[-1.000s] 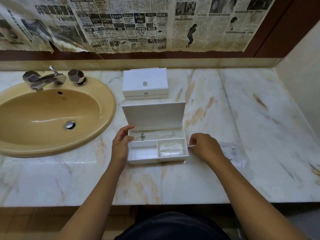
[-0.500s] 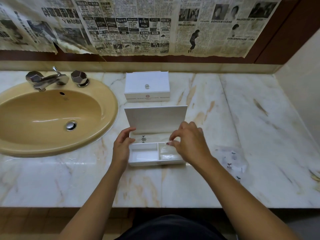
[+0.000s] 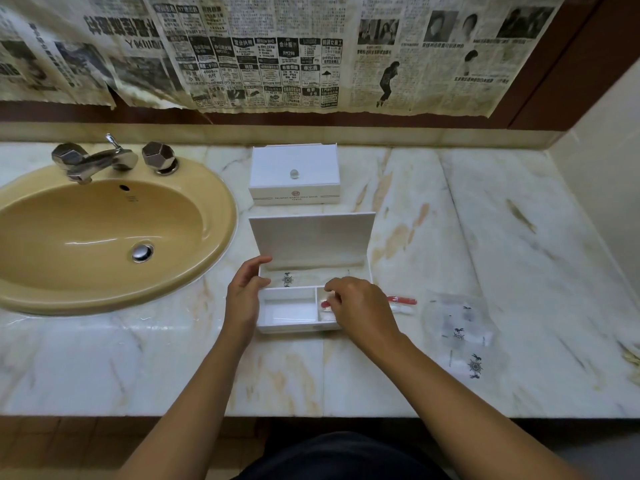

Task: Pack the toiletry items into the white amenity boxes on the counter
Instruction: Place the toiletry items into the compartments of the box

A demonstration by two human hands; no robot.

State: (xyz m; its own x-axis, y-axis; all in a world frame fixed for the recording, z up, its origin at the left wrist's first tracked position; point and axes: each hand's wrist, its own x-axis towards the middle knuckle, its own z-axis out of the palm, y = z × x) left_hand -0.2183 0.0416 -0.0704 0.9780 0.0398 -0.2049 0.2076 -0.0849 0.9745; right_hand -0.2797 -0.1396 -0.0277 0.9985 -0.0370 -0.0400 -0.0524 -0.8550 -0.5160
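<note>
An open white amenity box (image 3: 360, 268) stands mid-counter with its lid upright. Its long back compartment holds a clear packet with a dark emblem (image 3: 287, 279), and the front left compartment shows only its white floor. My left hand (image 3: 246, 294) grips the box's left wall between thumb and fingers. My right hand (image 3: 362, 311) pinches a long red-and-white packet (image 3: 403, 301). One end of it is over the front right compartment and the other sticks out past the box's right side. A second white amenity box (image 3: 294, 174), lid closed, sits behind.
Clear plastic toiletry packets (image 3: 464, 336) with dark emblems lie on the marble counter (image 3: 502, 237) right of the box. A beige sink (image 3: 104, 237) with a chrome tap (image 3: 93, 161) fills the left. Newspaper covers the wall behind. The counter's front edge runs just below my forearms.
My right hand moved from the counter right of the box to over its front right compartment, where it now holds the red-and-white packet. My left hand stayed on the box's left side.
</note>
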